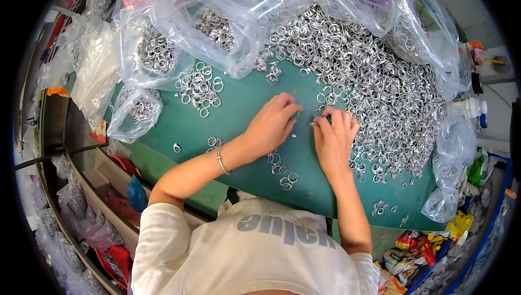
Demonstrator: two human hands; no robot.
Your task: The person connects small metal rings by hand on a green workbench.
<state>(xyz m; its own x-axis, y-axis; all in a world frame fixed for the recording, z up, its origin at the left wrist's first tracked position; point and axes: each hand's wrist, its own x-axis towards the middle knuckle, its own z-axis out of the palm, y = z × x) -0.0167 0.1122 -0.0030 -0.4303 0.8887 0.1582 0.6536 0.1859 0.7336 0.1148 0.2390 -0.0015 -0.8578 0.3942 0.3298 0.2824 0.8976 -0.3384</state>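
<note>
Silver rings lie in a large pile (374, 78) on the green tabletop (244, 100). My left hand (268, 124), with a bangle on its wrist, is closed, and a small silver ring (295, 115) shows between its thumb and fingers. At the pile's near left edge, my right hand (335, 135) is bent with its fingertips drawn together, touching rings there; a bit of silver shows at its fingertips, partly hidden. Between the two hands lies a tiny pale piece (294, 135). A loose group of rings (275, 162) sits below my left hand.
Clear plastic bags (233, 2) of rings line the far side. A spread of rings (199, 89) and a small open bag (135, 113) lie left. White bottles (471, 106) stand at the right edge. Divided shelving (81, 186) holds bagged rings at lower left; colourful packets (415, 246) fill the lower right.
</note>
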